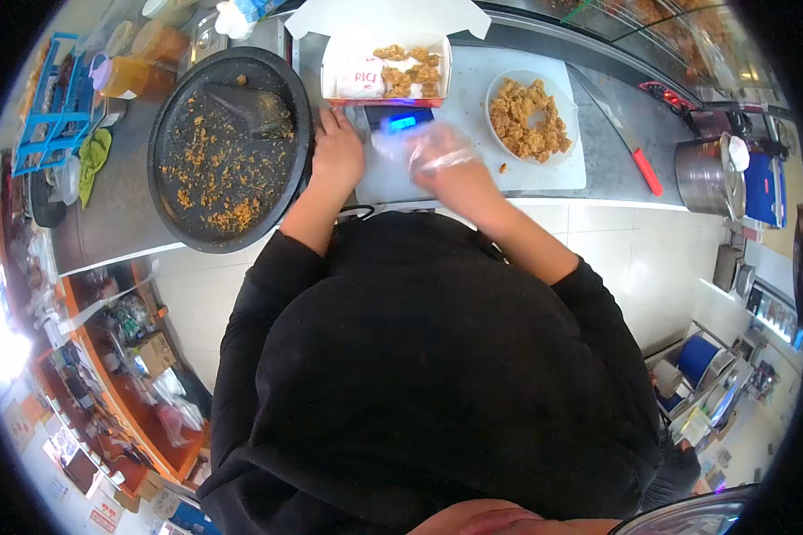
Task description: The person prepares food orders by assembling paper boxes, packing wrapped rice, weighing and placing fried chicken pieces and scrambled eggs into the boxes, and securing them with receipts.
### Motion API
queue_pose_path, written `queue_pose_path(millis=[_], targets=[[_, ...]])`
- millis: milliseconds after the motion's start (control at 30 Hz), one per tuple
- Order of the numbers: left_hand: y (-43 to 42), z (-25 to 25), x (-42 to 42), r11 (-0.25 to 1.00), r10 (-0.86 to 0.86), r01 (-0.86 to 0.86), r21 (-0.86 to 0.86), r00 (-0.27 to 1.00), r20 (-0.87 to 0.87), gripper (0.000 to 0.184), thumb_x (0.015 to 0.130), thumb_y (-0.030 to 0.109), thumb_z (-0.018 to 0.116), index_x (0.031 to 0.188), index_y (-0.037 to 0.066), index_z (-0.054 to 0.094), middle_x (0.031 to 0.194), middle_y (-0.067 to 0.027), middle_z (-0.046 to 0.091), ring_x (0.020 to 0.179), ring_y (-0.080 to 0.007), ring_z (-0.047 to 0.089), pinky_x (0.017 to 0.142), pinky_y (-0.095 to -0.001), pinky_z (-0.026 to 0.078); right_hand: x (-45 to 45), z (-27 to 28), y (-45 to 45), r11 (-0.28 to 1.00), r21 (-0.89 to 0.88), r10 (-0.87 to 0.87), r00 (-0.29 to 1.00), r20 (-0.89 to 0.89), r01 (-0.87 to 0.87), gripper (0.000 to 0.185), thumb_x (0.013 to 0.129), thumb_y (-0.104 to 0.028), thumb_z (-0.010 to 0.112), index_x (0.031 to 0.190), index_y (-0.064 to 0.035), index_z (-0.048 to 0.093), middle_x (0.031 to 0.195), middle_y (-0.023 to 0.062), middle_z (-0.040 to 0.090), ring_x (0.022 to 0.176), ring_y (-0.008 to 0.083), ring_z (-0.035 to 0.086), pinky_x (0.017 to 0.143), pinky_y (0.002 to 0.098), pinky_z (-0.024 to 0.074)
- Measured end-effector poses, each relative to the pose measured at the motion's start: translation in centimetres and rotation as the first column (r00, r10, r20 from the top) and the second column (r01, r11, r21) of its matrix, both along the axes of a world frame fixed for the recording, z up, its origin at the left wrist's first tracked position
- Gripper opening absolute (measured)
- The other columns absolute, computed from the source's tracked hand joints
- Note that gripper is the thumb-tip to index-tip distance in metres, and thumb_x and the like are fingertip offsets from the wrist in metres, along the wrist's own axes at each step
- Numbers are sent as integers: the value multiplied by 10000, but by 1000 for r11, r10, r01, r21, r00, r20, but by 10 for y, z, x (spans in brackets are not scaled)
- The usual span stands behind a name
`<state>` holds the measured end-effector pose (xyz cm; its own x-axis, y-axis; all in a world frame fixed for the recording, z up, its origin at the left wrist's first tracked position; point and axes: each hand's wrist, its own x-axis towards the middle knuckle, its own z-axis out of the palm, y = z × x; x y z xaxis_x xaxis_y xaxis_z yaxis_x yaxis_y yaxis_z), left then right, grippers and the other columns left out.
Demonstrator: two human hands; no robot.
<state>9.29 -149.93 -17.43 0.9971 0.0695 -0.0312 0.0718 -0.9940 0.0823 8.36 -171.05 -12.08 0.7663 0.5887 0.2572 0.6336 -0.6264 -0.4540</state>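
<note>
My left hand is bare and rests between the round black pan and the scale, its fingers stretched out and holding nothing. My right hand, in a clear plastic glove, is over the cutting board just in front of the scale; motion smears its fingers. A digital scale with a lit blue display sits under an open takeaway box. Inside the box are fried chicken pieces and a white wrapped pack marked RICE. To the right, a round white plate carries more fried pieces.
The black pan holds crumbs and a dark scraper. A red-handled knife lies right of the white cutting board. A metal pot stands far right. Sauce bottles and a blue rack are left.
</note>
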Motion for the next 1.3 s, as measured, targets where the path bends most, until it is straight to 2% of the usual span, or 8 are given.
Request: queue_pose_path(millis=[100,200,300,433,600,833,1033,1300], targets=[[0,-4,4,999,31,-30,-10,999,14,457,883,104,492,1284,-83,378,1278,-274,405,1073,-410,531,848,-438,513,31,51,-12,990,61,-131,989,75,126,353,797,-263,640,1095,-75,618,1127,161,566,1004,348,553,836,420,475],[-4,6,7,998,66,-65,25,996,-57,266,871,78,509,1118,-16,481,1065,-204,515,943,-372,598,753,-417,547,65,85,-11,974,-148,-209,936,-283,173,424,786,-303,647,1146,-82,603,1161,163,564,1052,349,537,893,414,450],[-9,18,-1,995,86,-80,60,992,-97,226,856,82,526,1063,-1,494,1036,-204,529,901,-359,615,717,-414,554,78,90,-25,983,30,-175,888,425,179,431,805,-331,636,1154,-80,595,1173,156,565,1105,337,517,933,420,422],[-11,45,-26,985,113,-126,-115,987,-114,245,813,73,576,1034,5,495,991,-218,535,860,-386,611,727,-441,531,78,110,-70,839,326,-501,852,150,436,436,834,-344,638,1180,-83,586,1166,137,579,1134,301,509,959,386,399],[-32,117,-24,889,21,15,-458,997,74,384,787,117,652,1128,36,496,1051,-232,534,866,-408,591,750,-449,493,64,88,-147,704,151,-692,718,-78,694,419,850,-325,594,1219,-126,582,1140,163,583,1059,336,554,928,417,436],[-27,127,37,970,44,67,-236,898,438,529,850,192,605,1313,18,417,1190,-272,477,1012,-414,559,857,-436,470,49,61,-174,690,-205,-718,693,-69,694,430,851,-411,575,1128,-87,625,1035,202,633,972,361,606,836,431,464],[16,70,108,948,249,-258,-189,966,-72,464,859,189,517,1235,-74,453,1079,-278,604,1017,-400,600,846,-458,491,49,34,-160,729,-411,-646,748,-152,547,304,790,-319,601,964,-84,684,914,176,665,880,338,632,772,446,491],[30,43,122,981,162,-170,-98,983,-84,289,890,204,475,1026,-39,553,1010,-276,625,977,-415,604,831,-488,478,56,27,-152,816,-504,-406,901,-151,283,228,730,-151,622,936,-88,695,902,147,677,877,319,645,780,417,514]])
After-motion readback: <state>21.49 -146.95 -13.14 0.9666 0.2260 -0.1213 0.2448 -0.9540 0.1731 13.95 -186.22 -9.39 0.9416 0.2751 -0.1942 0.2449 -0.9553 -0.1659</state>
